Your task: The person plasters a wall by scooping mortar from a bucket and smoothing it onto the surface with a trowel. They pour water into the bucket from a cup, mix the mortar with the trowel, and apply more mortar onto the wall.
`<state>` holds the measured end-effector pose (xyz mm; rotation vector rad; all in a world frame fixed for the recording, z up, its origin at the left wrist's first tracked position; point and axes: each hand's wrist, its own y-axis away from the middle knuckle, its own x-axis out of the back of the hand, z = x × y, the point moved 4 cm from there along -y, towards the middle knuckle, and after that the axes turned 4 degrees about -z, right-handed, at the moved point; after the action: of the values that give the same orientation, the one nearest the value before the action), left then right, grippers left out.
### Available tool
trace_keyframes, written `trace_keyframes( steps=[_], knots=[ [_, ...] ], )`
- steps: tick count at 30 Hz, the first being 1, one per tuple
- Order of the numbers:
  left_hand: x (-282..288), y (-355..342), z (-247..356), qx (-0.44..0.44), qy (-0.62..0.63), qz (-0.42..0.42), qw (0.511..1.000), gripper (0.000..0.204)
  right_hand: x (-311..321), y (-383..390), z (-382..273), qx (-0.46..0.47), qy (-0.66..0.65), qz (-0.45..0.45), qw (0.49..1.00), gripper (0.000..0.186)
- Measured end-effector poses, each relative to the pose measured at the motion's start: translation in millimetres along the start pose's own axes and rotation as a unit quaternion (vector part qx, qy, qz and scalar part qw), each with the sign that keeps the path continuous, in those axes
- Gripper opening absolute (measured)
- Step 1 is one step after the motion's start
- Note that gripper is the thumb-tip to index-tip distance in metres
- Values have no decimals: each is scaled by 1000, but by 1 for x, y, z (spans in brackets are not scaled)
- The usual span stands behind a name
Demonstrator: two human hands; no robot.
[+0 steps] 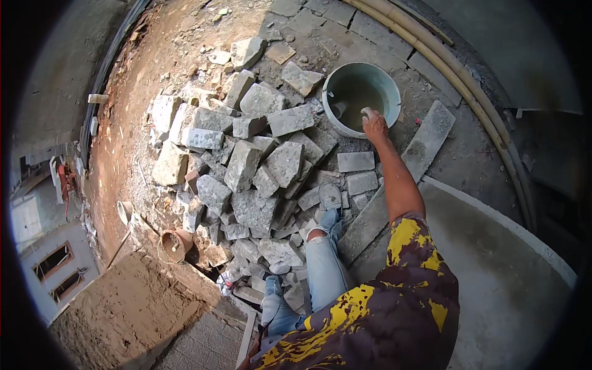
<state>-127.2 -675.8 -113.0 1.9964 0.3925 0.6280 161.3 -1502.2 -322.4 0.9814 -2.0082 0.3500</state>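
My right arm stretches forward to a large pale blue-green bucket [394, 92] holding murky water [361, 102]. Over its near rim is my right hand [374, 125], fingers curled together above the water. Their tips look pale grey; whether they hold something small is hidden. A pale, rounded object [338, 109] sits partly under water at the bucket's left inner side. My left hand is out of sight. Left of the bucket lies a heap of rough grey blocks [253, 166], and my feet stand among its near pieces.
A long grey plank-like slab [425, 139] lies right of the bucket. Bamboo poles [456, 65] curve along the far right. At left are a brown bucket [176, 245] and a smaller pail [125, 212]. A bed of wet mortar or sand [123, 308] fills the lower left.
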Motion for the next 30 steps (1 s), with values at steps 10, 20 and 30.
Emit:
trace_keyframes(
  steps=[10, 20, 30],
  knots=[
    [-36, -25, 54, 100, -31, -23, 994, 54, -212, -99, 78, 153, 378, -290, 866, 25],
    [-23, 60, 72, 93, 93, 117, 984, 79, -161, -83, 29, 97, 99, -200, 970, 20],
    [18, 50, 30, 91, 170, 41, 980, 79, 35, 16, -140, 219, 204, -119, 947, 25]
  ],
)
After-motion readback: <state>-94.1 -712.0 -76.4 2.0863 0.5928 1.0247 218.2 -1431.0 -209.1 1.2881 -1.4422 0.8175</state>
